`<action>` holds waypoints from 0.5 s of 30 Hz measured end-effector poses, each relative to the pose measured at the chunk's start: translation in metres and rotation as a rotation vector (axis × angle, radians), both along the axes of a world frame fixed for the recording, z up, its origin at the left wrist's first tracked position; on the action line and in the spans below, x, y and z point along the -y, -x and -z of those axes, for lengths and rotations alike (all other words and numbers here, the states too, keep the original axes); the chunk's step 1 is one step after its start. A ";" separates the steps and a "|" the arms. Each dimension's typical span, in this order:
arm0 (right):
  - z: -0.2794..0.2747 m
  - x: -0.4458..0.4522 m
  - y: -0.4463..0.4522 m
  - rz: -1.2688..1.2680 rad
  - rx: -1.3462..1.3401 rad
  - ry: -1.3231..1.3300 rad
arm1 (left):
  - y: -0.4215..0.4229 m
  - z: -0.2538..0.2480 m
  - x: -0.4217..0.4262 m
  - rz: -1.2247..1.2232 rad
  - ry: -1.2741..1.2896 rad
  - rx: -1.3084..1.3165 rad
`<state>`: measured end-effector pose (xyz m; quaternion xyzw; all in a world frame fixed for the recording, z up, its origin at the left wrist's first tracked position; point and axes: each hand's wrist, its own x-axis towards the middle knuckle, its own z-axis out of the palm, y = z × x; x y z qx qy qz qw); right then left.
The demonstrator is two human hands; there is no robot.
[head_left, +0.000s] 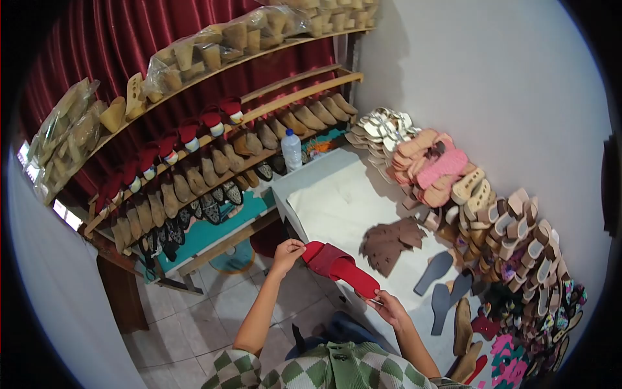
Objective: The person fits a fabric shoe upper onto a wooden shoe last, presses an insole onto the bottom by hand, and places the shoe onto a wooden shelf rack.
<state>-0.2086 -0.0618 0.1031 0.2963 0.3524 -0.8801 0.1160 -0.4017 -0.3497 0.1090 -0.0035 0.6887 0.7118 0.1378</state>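
Observation:
A red slide sandal (pixel 353 275) with a darker red strap is held level between my two hands, over the near edge of the white-topped table (pixel 324 207). My left hand (pixel 287 254) pinches its toe-side or strap-side end. At the opposite end, my right hand (pixel 390 307) grips the sole's edge with thumb and fingers. Brown cut pieces (pixel 391 243) lie in a fanned pile just beyond the sandal. To the right are dark grey-blue soles (pixel 440 308), and wooden shoe lasts (pixel 462 327) rest near my right forearm.
Shoe stacks (pixel 518 246) line the table along the wall, with pink soles (pixel 442 168) farther back. A water bottle (pixel 291 150) stands at the table's far corner. On the left, a wooden rack (pixel 285 100) holds lasts and red shoe uppers, under a shelf of bagged heels (pixel 240 39).

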 end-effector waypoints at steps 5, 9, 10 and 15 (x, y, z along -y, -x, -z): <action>-0.005 0.002 0.075 -0.029 -0.036 -0.006 | 0.066 -0.005 0.012 -0.013 0.083 -0.162; -0.021 -0.001 0.148 -0.045 -0.028 -0.050 | 0.126 -0.024 0.016 0.026 0.287 -0.291; -0.023 -0.003 0.164 -0.048 -0.045 -0.059 | 0.141 -0.034 0.015 0.035 0.326 -0.299; -0.062 0.001 0.240 -0.064 -0.076 -0.094 | 0.218 -0.079 0.007 0.026 0.527 -0.372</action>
